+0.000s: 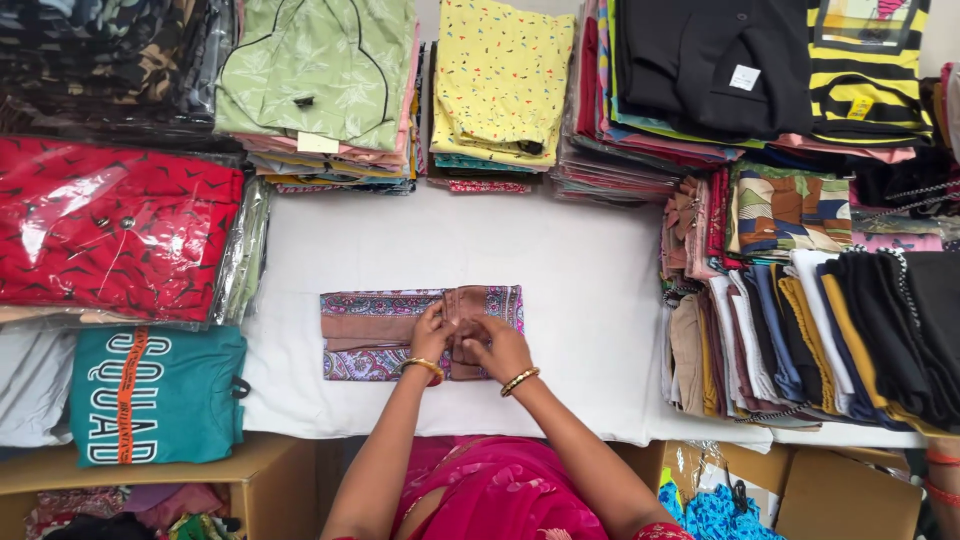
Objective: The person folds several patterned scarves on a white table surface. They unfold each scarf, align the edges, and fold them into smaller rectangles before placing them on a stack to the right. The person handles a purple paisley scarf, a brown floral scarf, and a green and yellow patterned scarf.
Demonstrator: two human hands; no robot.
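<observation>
Here the folded garment (pixel 385 333), a brown piece with a purple paisley border, lies flat on the white table cover (pixel 580 300), straight ahead of the person and well inside the ring of stacked clothing. Its long axis runs left to right across the person's front, and both hands sit on its right-hand half, so most of its length stretches away to the person's left. The left hand (pixel 432 335) rests just left of the fabric's brown folded centre, fingers curled down and pinching the cloth; the right hand (pixel 500 347) lies touching it from the right, fingers likewise bent onto the same fold, so the two meet over one spot. The left hand is the nearer to the garment's free left end; the right covers the end by the paisley edge. A teal printed shirt (pixel 155 395) lies well apart to the left, and rolled dark garments (pixel 800 335) stand to the right.
</observation>
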